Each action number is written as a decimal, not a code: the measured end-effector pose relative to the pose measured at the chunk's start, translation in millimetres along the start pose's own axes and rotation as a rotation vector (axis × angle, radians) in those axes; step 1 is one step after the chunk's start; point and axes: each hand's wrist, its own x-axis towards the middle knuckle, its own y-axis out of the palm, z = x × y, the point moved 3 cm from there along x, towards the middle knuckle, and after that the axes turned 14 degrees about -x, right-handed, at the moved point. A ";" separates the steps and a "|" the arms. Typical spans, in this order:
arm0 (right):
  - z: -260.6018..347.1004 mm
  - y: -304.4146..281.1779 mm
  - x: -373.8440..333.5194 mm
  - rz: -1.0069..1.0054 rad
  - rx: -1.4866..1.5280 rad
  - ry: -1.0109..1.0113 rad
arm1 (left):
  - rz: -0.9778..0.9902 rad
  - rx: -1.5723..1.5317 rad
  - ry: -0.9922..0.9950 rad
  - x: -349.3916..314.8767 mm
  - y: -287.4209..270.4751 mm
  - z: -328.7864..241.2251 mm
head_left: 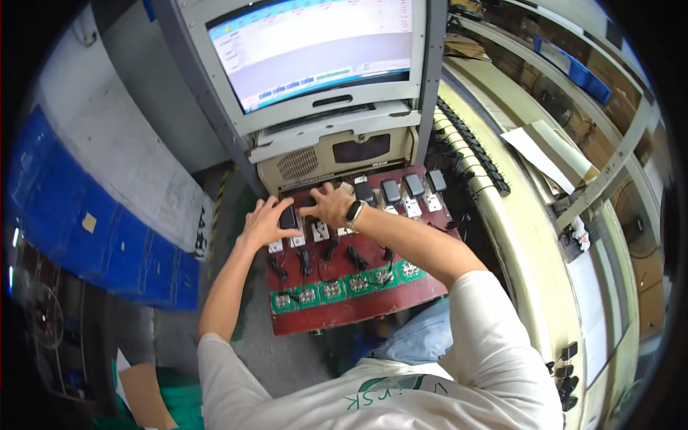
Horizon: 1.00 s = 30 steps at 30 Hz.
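My left hand is at the left end of a dark red board, its thumb and fingers closed around the sides of a black power adapter. Beside it, my right hand reaches over the same row with bent fingers; what lies under them is mostly hidden. Further right, more black power adapters stand in white sockets, among them one adapter and another at the right end. Bundled black cables lie in front of the sockets. Green circuit boards line the near edge.
Behind the board stands a beige instrument under a lit monitor in a grey frame. To the right runs a yellowish conveyor with a row of black adapters. Blue bins stand at left.
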 end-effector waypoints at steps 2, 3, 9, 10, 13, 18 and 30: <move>-10.2 -1.8 11.0 -0.017 0.030 0.025 | -0.017 0.011 0.030 8.5 -3.4 4.7; -14.1 -0.6 15.1 -0.019 0.063 0.022 | -0.022 0.000 0.042 16.0 1.0 10.8; -8.0 9.0 26.7 -0.146 0.165 0.063 | -0.009 -0.143 0.109 17.8 -6.5 28.5; -3.3 3.9 29.6 -0.195 0.187 0.067 | 0.000 -0.204 0.106 15.3 -7.7 35.9; -20.6 10.1 37.3 -0.267 0.244 0.111 | -0.040 -0.111 0.160 27.2 -32.9 -0.1; -52.4 -64.2 -19.3 -0.424 0.389 0.300 | -0.248 -0.568 0.314 20.5 -91.8 -37.2; -73.4 -63.4 -489.7 -0.340 0.231 1.289 | 0.312 -0.678 0.926 14.6 -21.5 -455.6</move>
